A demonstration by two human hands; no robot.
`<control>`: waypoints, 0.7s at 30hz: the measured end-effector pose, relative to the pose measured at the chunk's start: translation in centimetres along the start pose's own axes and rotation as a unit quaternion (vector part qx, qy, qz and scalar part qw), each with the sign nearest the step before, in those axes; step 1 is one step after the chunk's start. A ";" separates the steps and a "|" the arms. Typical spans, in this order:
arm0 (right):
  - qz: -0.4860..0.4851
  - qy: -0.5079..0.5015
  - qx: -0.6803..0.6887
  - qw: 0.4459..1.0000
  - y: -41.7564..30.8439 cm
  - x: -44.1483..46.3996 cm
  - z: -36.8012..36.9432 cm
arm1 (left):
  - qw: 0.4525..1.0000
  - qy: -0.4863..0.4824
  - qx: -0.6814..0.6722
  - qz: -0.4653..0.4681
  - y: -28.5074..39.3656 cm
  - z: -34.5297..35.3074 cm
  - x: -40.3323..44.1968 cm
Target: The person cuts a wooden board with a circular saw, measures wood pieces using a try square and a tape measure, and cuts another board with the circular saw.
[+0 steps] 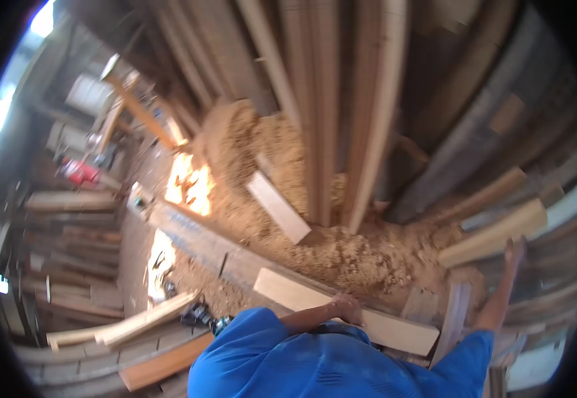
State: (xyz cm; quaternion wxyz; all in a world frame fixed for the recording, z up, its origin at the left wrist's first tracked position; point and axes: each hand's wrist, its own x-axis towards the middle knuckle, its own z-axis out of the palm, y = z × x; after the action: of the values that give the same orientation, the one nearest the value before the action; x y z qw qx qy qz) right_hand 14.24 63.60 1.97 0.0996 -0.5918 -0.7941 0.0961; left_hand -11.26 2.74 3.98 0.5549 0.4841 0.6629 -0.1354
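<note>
My left hand (346,308) lies over the middle of a pale wooden board (394,330) in front of my body, fingers curled over its far edge. The board slants across, close to a long worn beam (195,229). My right hand (515,251) reaches out to the right, by the near edge of another pale wooden board (494,232). Its fingers are small and blurred, so I cannot tell whether they touch or grip that board.
Tall planks (321,119) lean beyond a heap of sawdust (268,146). A short offcut (278,207) lies on the sawdust. Bright sunlit patches (189,182) mark the floor. A dark power tool (199,315) sits beside loose boards (146,318). Stacked timber (76,265) lines the left.
</note>
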 end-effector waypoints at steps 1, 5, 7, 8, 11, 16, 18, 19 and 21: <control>-0.015 0.013 0.014 1.000 -2.9 1.2 -0.1 | 0.997 -0.070 -0.012 -0.019 -0.4 0.3 0.7; 0.134 -0.021 -0.024 0.991 -6.5 -1.1 -12.1 | 0.997 0.060 0.047 0.008 2.9 -1.2 -0.4; 0.150 0.048 -0.032 0.987 -5.1 0.2 -13.2 | 0.996 0.085 0.034 0.011 2.5 -1.1 -1.0; 0.148 0.077 -0.033 0.985 -4.8 1.0 -13.0 | 0.994 0.100 0.034 0.017 2.5 -1.1 -1.0; 0.138 0.101 -0.041 0.984 -3.8 4.8 -14.1 | 0.990 0.132 0.033 0.039 2.6 -1.1 -0.9; 0.148 0.003 -0.053 0.988 -2.5 8.9 -14.5 | 0.991 0.121 0.031 0.055 2.1 -0.7 -0.3; 0.152 -0.012 -0.068 0.986 -1.8 8.9 -12.4 | 0.987 0.144 0.029 0.062 2.1 -0.5 -0.2; 0.151 -0.006 -0.073 0.986 -1.7 8.4 -11.2 | 0.985 0.156 0.027 0.065 2.1 -0.5 -0.3; 0.151 -0.006 -0.098 0.984 -2.0 7.8 -10.2 | 0.988 0.142 0.033 0.051 2.4 -0.7 0.0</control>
State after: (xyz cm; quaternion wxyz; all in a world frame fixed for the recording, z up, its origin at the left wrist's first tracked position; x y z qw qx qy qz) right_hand 12.95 70.91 12.66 0.0208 -0.7112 -0.7018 0.0347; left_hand -9.76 4.46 5.13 0.4448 0.5493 0.7050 -0.0583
